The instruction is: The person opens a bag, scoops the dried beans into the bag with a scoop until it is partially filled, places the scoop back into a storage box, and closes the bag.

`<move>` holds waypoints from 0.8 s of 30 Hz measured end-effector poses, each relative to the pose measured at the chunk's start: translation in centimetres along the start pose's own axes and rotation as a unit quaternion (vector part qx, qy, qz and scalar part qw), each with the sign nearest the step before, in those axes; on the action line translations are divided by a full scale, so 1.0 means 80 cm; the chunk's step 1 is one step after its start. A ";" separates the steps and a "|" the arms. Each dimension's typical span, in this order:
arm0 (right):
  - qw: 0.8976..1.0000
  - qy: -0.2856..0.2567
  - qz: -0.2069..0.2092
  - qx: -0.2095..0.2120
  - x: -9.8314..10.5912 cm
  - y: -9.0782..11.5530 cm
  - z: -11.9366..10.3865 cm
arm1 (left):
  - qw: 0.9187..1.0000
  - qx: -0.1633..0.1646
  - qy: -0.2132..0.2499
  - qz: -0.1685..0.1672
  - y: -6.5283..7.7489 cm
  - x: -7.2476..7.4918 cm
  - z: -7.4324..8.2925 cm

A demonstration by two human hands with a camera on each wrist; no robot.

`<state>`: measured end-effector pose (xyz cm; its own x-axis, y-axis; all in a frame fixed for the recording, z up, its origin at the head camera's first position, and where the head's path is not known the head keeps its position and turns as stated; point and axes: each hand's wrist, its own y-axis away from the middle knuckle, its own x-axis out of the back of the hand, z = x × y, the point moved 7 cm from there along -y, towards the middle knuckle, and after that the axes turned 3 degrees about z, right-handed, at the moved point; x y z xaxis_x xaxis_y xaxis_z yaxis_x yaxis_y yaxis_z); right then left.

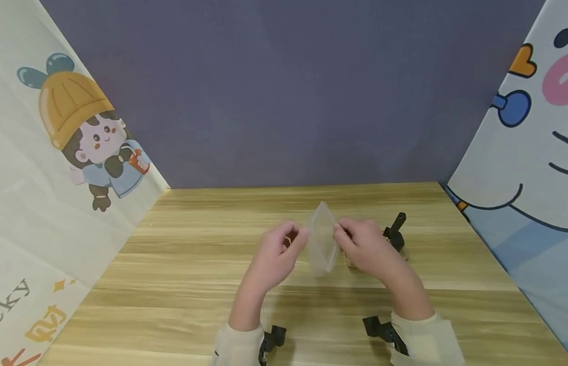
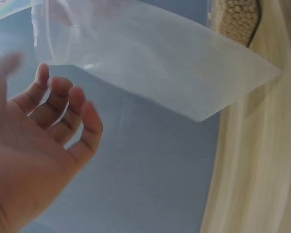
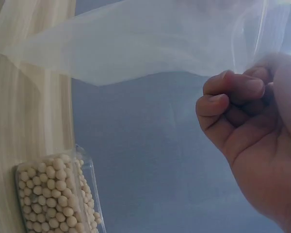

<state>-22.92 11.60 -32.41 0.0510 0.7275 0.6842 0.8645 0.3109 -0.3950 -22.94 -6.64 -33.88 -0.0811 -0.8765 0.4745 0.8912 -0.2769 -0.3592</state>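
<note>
A clear, frosted plastic bag [image 1: 321,246] hangs above the table with its mouth spread apart. My right hand [image 1: 363,244] pinches the bag's right edge near the mouth; the right wrist view shows its fingers [image 3: 216,104] curled in. On the other side, my left hand [image 1: 276,251] is beside the bag's left edge. Its thumb stands apart from the loosely bent fingers [image 2: 89,128], and nothing shows between them. Behind the right hand is a clear plastic container [image 3: 53,194] filled with round, pale beans. A black-handled scoop [image 1: 395,234] sticks up from it, its lower part hidden.
The wood-grain table [image 1: 187,284] extends on both sides of the hands. A dark blue-grey panel [image 1: 284,96] rises at the back edge, and printed cloth walls [image 1: 36,213] flank the table. Black camera mounts [image 1: 276,335] sit on both wrists.
</note>
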 end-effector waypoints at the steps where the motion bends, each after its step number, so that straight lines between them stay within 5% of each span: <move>1: 1.000 -0.001 0.002 -0.001 -0.001 0.000 0.000 | 1.000 -0.007 -0.002 -0.012 0.001 -0.004 0.000; 6: 1.000 -0.023 0.008 -0.009 -0.006 -0.004 -0.003 | 0.995 -0.022 -0.069 -0.068 0.006 -0.025 -0.004; 9: 0.998 -0.054 -0.006 -0.017 -0.014 -0.006 -0.005 | 0.993 -0.031 -0.093 -0.072 0.006 -0.035 -0.005; 18: 0.992 -0.104 -0.037 -0.056 -0.020 0.001 0.001 | 0.999 -0.013 0.038 -0.035 0.003 -0.038 -0.010; 24: 0.994 -0.067 -0.051 -0.067 -0.005 0.002 0.009 | 0.996 -0.040 0.081 0.009 -0.001 -0.024 -0.016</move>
<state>-23.18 11.81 -33.16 -0.0991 0.7745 0.6247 0.9212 0.3087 -0.2367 -23.42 -5.49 -35.81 -0.1422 -0.9316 0.3346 0.8554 -0.2857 -0.4320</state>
